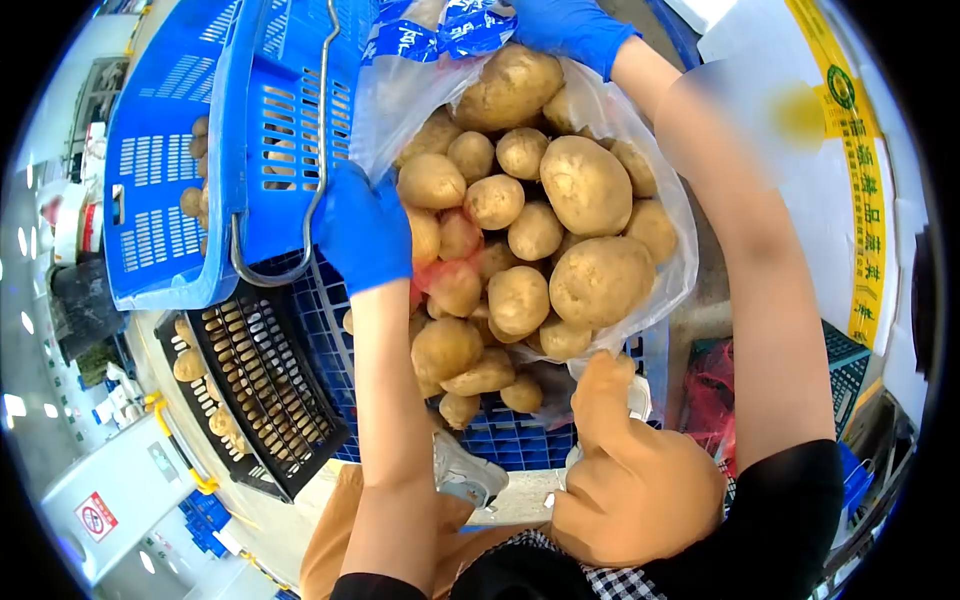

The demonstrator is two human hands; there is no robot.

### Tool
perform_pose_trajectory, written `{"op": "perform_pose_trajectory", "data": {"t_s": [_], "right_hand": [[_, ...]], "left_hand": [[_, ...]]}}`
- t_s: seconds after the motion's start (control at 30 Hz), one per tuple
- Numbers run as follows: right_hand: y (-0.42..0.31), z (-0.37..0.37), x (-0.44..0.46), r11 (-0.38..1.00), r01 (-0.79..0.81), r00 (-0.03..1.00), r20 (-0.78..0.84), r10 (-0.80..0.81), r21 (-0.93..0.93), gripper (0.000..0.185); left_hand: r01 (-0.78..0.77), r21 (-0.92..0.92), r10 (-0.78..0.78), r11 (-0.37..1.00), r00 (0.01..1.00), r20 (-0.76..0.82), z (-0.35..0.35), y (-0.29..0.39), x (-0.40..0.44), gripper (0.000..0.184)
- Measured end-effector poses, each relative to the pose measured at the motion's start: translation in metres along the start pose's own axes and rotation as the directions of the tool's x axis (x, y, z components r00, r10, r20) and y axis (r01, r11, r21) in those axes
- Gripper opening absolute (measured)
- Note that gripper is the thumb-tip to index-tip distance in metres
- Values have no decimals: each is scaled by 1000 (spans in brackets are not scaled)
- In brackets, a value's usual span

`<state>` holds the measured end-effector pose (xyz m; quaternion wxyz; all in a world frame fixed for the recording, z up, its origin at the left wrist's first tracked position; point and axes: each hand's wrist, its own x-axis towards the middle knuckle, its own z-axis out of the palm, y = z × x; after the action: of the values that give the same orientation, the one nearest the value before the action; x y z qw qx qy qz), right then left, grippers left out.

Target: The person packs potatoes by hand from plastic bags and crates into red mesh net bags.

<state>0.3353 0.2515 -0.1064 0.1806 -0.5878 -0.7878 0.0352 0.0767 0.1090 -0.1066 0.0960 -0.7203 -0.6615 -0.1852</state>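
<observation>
A clear plastic bag with blue print at its far end stands wide at the mouth, full of potatoes of mixed sizes. Some red netting shows among the potatoes. My left hand, in a blue glove, is closed at the bag's left rim, beside the blue basket; its fingertips are partly hidden. At the far rim, my right hand, also gloved in blue, grips the bag near the printed part, with some fingers out of sight.
A blue slatted basket with a metal handle and several potatoes stands at left. Below it is a black crate, with potatoes beside it. A blue pallet lies under the bag. Red netting and a white carton with yellow tape are at right.
</observation>
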Motion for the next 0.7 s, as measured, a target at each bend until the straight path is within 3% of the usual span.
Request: {"op": "perform_pose_trajectory", "data": {"t_s": [0.03,0.07,0.13,0.17,0.27,0.3,0.37,0.4,0.43,0.47,0.5,0.53,0.57,0.67,0.7], "right_hand": [[5,2,0,988,-25,999,30,30,-152,21],[1,-5,-11,992,-22,999,37,27,-123,19],[-17,-28,-40,998,-9,999,47,12,-65,17],[-20,-19,-57,999,53,986,-156,-54,-13,18],[-57,-16,-98,915,403,914,29,-404,20,25],[-57,2,-97,888,460,882,-130,-454,19,26],[-41,41,-80,842,538,749,-440,-494,-30,30],[-41,42,-65,893,434,861,-347,-373,119,30],[-45,41,-50,916,309,940,-231,-252,256,31],[-48,31,-40,867,135,991,-73,-114,480,30],[-50,-19,-33,704,123,979,30,-200,699,27],[-48,-11,-20,661,39,987,72,-140,749,23],[-46,-3,-9,608,-43,990,115,-79,793,21],[-46,-2,-1,796,15,997,54,-60,605,19],[-46,-6,-2,852,28,997,42,-58,523,18]], "left_hand": [[70,18,-70,997,997,23,2,6,10,23],[141,37,-143,989,989,49,5,11,16,23],[136,-35,-136,990,991,9,11,8,19,20],[119,-74,-120,990,993,-4,13,5,18,19],[160,-194,-157,968,987,31,3,14,17,17],[179,-230,-170,957,984,62,-3,18,16,16],[22,-214,-21,977,1000,8,-11,21,18,19],[-59,-205,56,977,998,-21,-13,20,22,21],[-220,28,222,975,971,-92,-15,16,30,21],[-141,-185,119,973,985,-123,-11,-3,50,21],[-52,-393,3,918,992,-125,-6,-16,67,20],[220,-579,-199,785,975,101,-60,28,87,21],[48,-433,-29,900,998,49,-62,30,101,25],[-229,-116,228,966,973,-25,-86,91,105,29],[-271,-1,271,963,962,22,-81,98,102,30]]}}
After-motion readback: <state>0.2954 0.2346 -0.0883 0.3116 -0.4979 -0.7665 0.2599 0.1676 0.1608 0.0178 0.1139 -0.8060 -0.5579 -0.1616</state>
